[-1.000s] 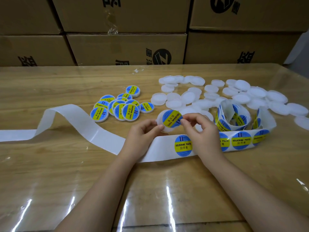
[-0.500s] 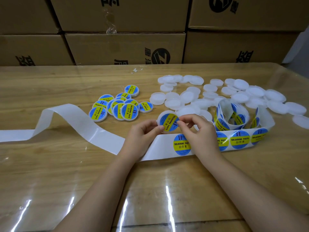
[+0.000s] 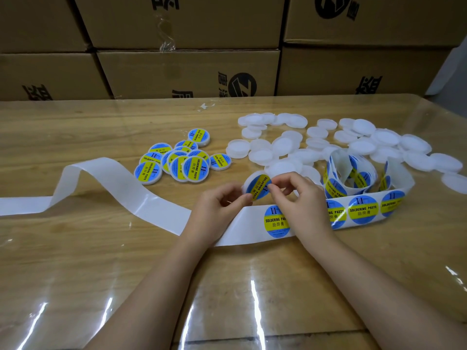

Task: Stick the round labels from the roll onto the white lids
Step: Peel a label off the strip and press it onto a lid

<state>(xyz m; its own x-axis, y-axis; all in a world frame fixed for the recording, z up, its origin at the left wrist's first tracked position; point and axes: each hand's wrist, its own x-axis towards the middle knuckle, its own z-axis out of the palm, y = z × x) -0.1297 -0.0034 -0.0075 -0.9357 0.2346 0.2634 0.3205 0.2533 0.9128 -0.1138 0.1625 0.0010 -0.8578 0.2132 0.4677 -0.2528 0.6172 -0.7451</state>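
Cardboard boxes [image 3: 187, 72] back a glossy wooden worktop [image 3: 75, 261]. At frame centre the left hand [image 3: 219, 207] pinches a tilted white lid [image 3: 245, 183] by its lower edge, and the right hand [image 3: 302, 198] pinches the round label [image 3: 258, 186] on its face. The label roll [image 3: 353, 178] lies to the right, with bare lids [image 3: 366, 144] in the upper right.

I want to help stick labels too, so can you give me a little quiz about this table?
1. True or false: the labelled lids lie left of the plain white lids.
2. What do the labels on the roll say? A soldering paste, B hand cream, C glue stick.
3. Fill in: the left hand and the right hand both hold one ___.
Key: 1 true; 2 A; 3 lid.
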